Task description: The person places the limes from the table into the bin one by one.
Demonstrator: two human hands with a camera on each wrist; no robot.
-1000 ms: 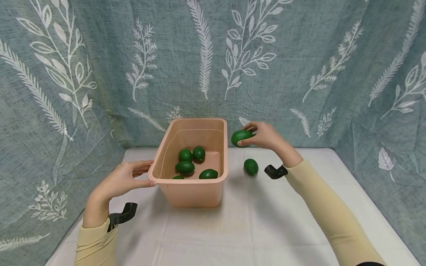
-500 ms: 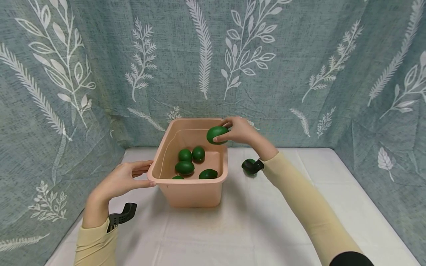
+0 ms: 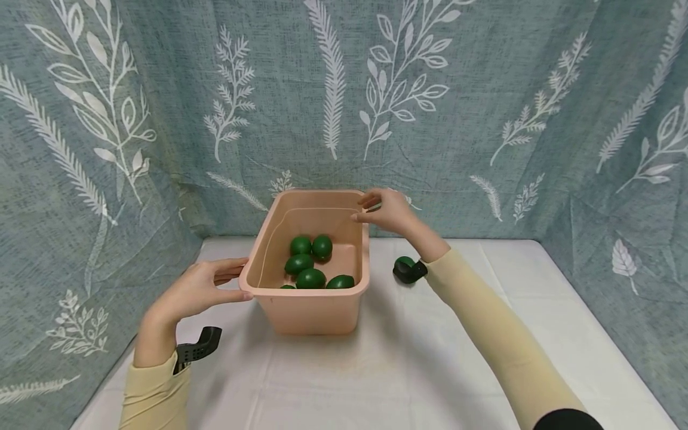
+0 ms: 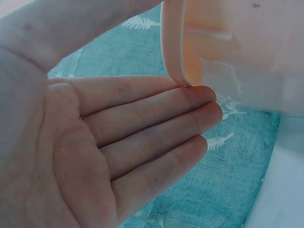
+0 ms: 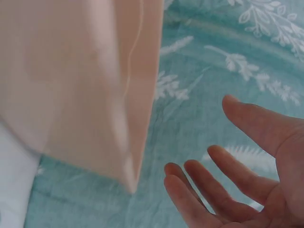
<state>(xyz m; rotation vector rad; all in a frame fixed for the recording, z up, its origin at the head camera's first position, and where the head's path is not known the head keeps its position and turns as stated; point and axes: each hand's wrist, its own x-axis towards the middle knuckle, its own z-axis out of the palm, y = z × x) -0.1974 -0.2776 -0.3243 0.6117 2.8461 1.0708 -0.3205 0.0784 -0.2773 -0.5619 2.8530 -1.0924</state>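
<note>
A peach-coloured plastic bin point(image 3: 309, 310) stands on the white table with several green limes point(image 3: 311, 279) lying on its floor. My left hand point(image 3: 201, 289) rests against the bin's left rim, its fingers straight, as the left wrist view also shows. Above the bin's far right rim is my right hand point(image 3: 389, 210), thumb and fingers apart and nothing between them. In the right wrist view the spread right hand point(image 5: 237, 175) is beside the bin wall point(image 5: 71, 85). One more lime point(image 3: 404, 261) lies on the table right of the bin, partly hidden by the wrist camera.
The white tablecloth point(image 3: 462, 358) covers the table. A blue-green curtain point(image 3: 301, 131) with white leaf patterns hangs close behind the bin and along both sides. A black camera mount point(image 3: 410, 272) juts from the right wrist, another mount point(image 3: 201, 344) from the left.
My right hand carried a lime leftward over the bin and let it go. The lime now lies among the others near the front. My left hand stayed at the rim.
</note>
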